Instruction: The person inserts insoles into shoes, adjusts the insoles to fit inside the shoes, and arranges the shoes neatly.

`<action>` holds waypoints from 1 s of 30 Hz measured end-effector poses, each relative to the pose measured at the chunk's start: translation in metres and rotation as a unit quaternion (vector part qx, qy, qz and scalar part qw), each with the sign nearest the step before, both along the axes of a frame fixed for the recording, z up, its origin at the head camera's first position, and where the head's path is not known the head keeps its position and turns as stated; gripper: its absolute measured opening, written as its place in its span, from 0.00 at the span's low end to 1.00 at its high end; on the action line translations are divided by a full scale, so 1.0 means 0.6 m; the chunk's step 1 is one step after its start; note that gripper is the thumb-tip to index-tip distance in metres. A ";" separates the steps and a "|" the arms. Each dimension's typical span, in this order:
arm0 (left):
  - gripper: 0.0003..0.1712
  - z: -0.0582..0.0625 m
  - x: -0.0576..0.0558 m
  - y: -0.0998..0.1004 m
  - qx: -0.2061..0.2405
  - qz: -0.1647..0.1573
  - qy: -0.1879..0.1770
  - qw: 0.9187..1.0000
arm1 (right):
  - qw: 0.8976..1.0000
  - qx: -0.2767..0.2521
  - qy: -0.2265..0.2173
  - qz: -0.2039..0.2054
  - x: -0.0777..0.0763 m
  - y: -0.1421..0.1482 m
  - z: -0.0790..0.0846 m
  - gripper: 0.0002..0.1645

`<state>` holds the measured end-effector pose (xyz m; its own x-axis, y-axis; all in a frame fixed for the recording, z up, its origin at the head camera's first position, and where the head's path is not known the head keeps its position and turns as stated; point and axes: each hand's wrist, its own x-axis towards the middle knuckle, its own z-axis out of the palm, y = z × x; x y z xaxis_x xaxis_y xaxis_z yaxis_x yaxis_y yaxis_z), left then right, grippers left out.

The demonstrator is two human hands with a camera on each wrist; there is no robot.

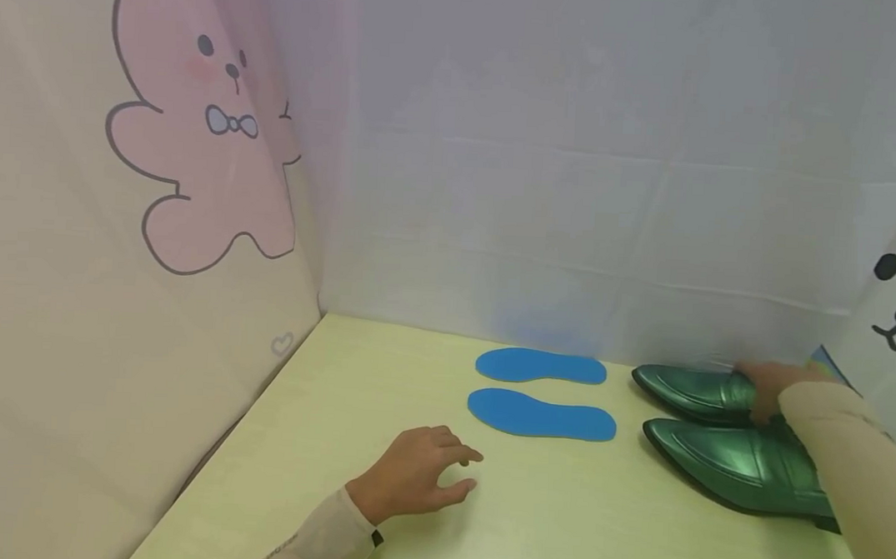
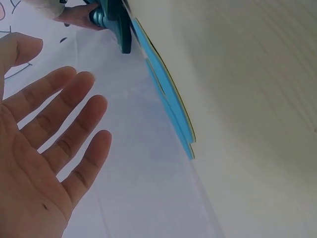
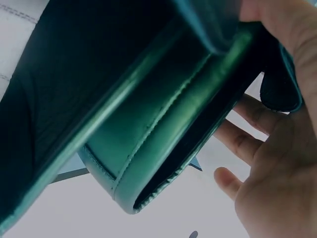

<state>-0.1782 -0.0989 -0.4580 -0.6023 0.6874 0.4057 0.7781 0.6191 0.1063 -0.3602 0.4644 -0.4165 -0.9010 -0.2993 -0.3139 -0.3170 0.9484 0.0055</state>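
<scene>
Across the back, a creased white sheet (image 1: 497, 190); at its foot, a pale yellow table (image 1: 384, 377). On the side cloth (image 1: 34, 295) at the left, a printed pink bear (image 1: 198, 156). At the table's right, near shoe (image 1: 740, 463), glossy green, toe to the left, partly behind the right sleeve (image 1: 854, 447). Just beyond, close to the sheet, far shoe (image 1: 683, 388), also green, toe to the left. Left of the toes, near insole (image 1: 540, 415) and far insole (image 1: 542, 365), blue, flat, a narrow gap between. Nearer the front, left hand (image 1: 413, 470), released, fingers loosely bent, thumb apart, near the near insole. Around the middle of far shoe, right hand (image 1: 766, 385), grasping; toe out to the left of the grip, heel clear of the fingers. Whether lifted off the table, cannot tell.
</scene>
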 end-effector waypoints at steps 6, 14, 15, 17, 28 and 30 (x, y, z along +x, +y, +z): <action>0.17 0.007 -0.003 0.002 -0.005 0.005 0.000 1.000 | 0.996 0.034 0.077 0.000 0.008 0.000 0.007 0.58; 0.16 0.005 0.000 0.008 0.003 -0.003 0.000 1.000 | 0.990 0.062 0.122 0.043 0.050 -0.048 0.076 0.55; 0.16 0.003 0.001 0.009 0.004 -0.005 -0.001 1.000 | 0.989 0.064 0.126 0.050 0.056 -0.055 0.084 0.54; 0.16 0.000 0.002 0.008 0.005 -0.008 0.000 1.000 | 0.987 0.066 0.134 0.060 0.062 -0.070 0.095 0.54; 0.16 -0.004 0.000 0.006 0.013 -0.013 0.015 1.000 | 0.977 0.077 0.172 0.102 0.063 -0.106 0.122 0.53; 0.16 -0.004 -0.001 0.005 0.013 -0.013 0.016 1.000 | 0.976 0.078 0.174 0.103 0.065 -0.113 0.127 0.53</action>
